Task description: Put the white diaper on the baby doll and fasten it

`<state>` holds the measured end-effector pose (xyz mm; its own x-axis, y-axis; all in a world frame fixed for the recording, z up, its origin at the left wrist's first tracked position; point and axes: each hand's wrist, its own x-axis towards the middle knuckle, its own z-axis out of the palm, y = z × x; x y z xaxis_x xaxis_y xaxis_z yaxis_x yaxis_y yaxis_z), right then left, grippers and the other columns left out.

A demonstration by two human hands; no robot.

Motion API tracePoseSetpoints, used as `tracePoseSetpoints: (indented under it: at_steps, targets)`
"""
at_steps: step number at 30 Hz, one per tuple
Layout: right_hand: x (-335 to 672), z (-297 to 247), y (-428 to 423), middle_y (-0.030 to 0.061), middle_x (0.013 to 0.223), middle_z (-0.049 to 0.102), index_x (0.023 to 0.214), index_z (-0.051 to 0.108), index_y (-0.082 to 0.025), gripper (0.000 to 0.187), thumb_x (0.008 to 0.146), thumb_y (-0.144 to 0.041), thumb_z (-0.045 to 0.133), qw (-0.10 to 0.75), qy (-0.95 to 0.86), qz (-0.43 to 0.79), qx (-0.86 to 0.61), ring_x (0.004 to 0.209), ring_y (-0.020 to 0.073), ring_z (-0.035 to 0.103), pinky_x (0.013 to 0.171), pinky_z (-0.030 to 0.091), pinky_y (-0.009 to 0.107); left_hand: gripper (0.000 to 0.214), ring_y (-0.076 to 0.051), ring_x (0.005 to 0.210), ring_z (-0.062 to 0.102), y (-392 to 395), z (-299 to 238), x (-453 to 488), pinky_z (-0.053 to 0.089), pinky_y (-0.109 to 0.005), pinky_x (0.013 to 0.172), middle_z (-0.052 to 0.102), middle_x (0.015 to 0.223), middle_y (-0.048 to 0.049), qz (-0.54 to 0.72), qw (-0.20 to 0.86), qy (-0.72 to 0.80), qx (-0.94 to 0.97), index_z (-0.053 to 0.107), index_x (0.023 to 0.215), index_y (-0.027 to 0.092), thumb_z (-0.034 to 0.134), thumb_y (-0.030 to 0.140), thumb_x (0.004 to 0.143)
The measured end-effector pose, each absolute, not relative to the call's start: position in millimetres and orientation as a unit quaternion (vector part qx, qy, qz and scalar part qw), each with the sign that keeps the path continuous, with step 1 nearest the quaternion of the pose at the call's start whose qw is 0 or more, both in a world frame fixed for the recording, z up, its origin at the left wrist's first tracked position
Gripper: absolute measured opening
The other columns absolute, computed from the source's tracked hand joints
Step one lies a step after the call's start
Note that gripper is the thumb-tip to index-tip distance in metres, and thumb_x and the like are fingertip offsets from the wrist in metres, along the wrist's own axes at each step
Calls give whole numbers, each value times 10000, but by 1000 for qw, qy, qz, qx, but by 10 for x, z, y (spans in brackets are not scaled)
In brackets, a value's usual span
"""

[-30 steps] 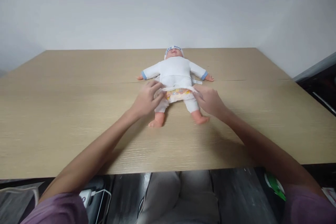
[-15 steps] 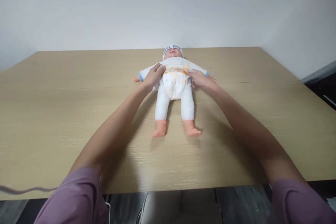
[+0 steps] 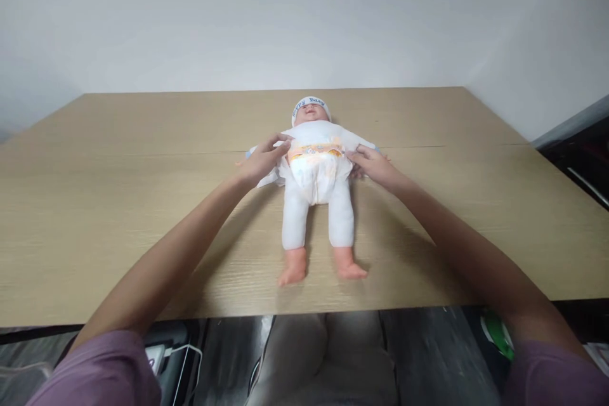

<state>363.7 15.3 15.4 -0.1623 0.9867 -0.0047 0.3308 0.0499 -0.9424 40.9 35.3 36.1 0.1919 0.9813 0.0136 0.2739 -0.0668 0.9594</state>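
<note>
As we look down over the work area, we count 1 doll (image 3: 313, 131), 1 diaper (image 3: 314, 179), 1 wooden table (image 3: 143, 222) & 2 bare hands, both ours. Doll lies on its back approx. mid-table L-to-R, head toward the far edge, feet toward us. On it we count 1 white cap (image 3: 310, 101) w/ blue lettering, 2 white-clad legs (image 3: 294, 222) slightly apart, 2 bare feet (image 3: 292, 268) & 2 arms out to the sides, partly behind our hands.

Diaper is on the doll's front, from belly down to crotch: white, puffy, w/ 1 orange-yellow printed band (image 3: 316, 150) across the waist & thin white side material showing beyond both hips, the L bit spreading out below our hand.

Our L hand (image 3: 263, 160) is at one end of the band, thumb & index reaching in; our R hand (image 3: 375, 167) is at the opp. end, fingertips by the diaper's edge. Both are half-curled, neither in a fist. Detail's soft there, so we can't tell if either one pinches the diaper or only touches it.

Around us: 2 purple sleeves (image 3: 102, 368), 2 grey trouser legs (image 3: 299, 355) below the near edge, 1 pale wall (image 3: 285, 19) behind, 1 green round item (image 3: 497, 333) low R, 1 white cable (image 3: 190, 347) low L.
</note>
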Motion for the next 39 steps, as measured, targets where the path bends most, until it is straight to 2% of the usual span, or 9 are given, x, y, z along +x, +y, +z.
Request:
tracePoseSetpoints:
  at_steps: [3, 6, 9, 12, 16, 22, 29, 35, 39]
  targets:
    - [3854, 25, 50, 28, 794, 736, 900, 630, -244, 264, 1030, -473, 647, 373, -652, 320, -578, 689, 181, 661, 682, 527, 306, 204, -187, 827, 643, 368, 438, 379, 496, -311, 760, 757, 1050, -40, 409, 390, 533, 630, 688, 1210, 241, 594, 344, 1062]
    - [4048, -140, -77, 76, 883, 753, 913, 628, -251, 234, 1005, -466, 642, 360, -696, 138, -606, 825, 244, 685, 818, 538, 384, 204, -232, 1076, 675, 260, 573, 471, 532, -370, 927, 756, 1288, -87, 426, 252, 519, 697, 673, 1230, 229, 565, 313, 1080]
    - [4127, -261, -141, 93, 938, 744, 960, 627, -255, 273, 976, -521, 686, 336, -723, 65, -600, 893, 280, 683, 848, 526, 406, 204, -284, 1229, 634, 99, 700, 732, 493, -446, 1093, 747, 1313, -100, 400, 123, 454, 786, 693, 1201, 225, 582, 359, 1094]
    - [4096, -312, -111, 81, 905, 713, 947, 609, -257, 322, 952, -559, 722, 318, -721, 58, -613, 898, 285, 670, 837, 508, 399, 256, -327, 1283, 604, 29, 744, 1062, 453, -500, 1145, 749, 1290, -108, 337, 66, 399, 850, 723, 1185, 225, 584, 426, 1108]
    - [4034, -321, -46, 60, 868, 687, 870, 547, -270, 381, 922, -586, 754, 306, -697, 74, -644, 876, 274, 652, 806, 479, 385, 318, -385, 1281, 577, 100, 669, 1339, 441, -554, 1098, 753, 1312, -109, 252, 38, 397, 882, 778, 1174, 242, 612, 498, 1087]
    - [4099, -228, -81, 18, 720, 628, 753, 553, -269, 465, 903, -680, 711, 312, -673, 156, -652, 732, 232, 585, 717, 416, 364, 438, -440, 1328, 528, 152, 573, 1350, 399, -590, 1112, 716, 1421, -102, 239, 16, 402, 884, 808, 1236, 264, 734, 613, 980]
    - [3910, 165, 40, -11, 733, 584, 745, 591, -246, 538, 863, -759, 697, 443, -638, 338, -531, 730, 179, 530, 731, 442, 332, 552, -455, 1392, 481, 140, 577, 1333, 373, -592, 1143, 676, 1482, -108, 221, 45, 417, 880, 755, 1336, 279, 770, 651, 930]
    - [3262, 391, 184, -2, 752, 610, 801, 562, -260, 403, 980, -607, 659, 393, -726, 267, -498, 752, 199, 561, 728, 470, 346, 621, -440, 1347, 506, 177, 558, 1334, 400, -585, 1128, 697, 1412, -137, 241, 76, 431, 866, 640, 1393, 220, 794, 509, 865]
    - [3186, 269, -2, 94, 1105, 745, 1045, 650, -261, 254, 1032, -510, 605, 442, -746, 166, -470, 1046, 276, 688, 956, 576, 429, 699, -443, 1383, 514, 170, 552, 1199, 417, -623, 1164, 682, 1482, -124, 272, 156, 406, 858, 604, 1430, 243, 842, 489, 820]
